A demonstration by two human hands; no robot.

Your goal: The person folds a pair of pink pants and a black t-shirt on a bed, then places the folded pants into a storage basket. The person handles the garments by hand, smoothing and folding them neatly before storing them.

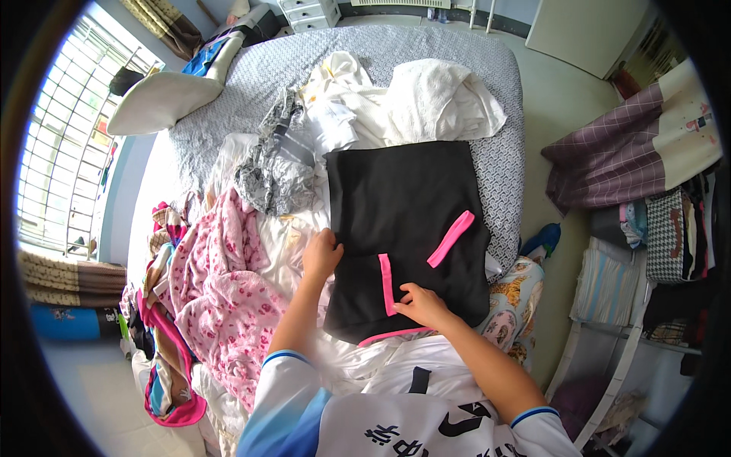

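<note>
A black cloth garment [405, 194] with pink trim lies spread flat on the bed before me. Two pink strips show on it: an upright one [386, 285] left of its middle and a slanted one [451, 240] to the right. Along its lower edge runs a curved pink border [394, 336]. My left hand [323, 253] is closed on the garment's left edge. Near the bottom end of the upright strip, the thumb and fingers of my right hand [424, 307] touch the cloth; whether they pinch it is unclear.
White cloths [440, 103] and a crumpled grey garment [280, 160] lie beyond and left of the black one. A pink patterned fleece [228, 308] is heaped at left. A tiger-print cloth bundle [517, 297] sits at right. Past the bed stands a shelf rack [619, 360].
</note>
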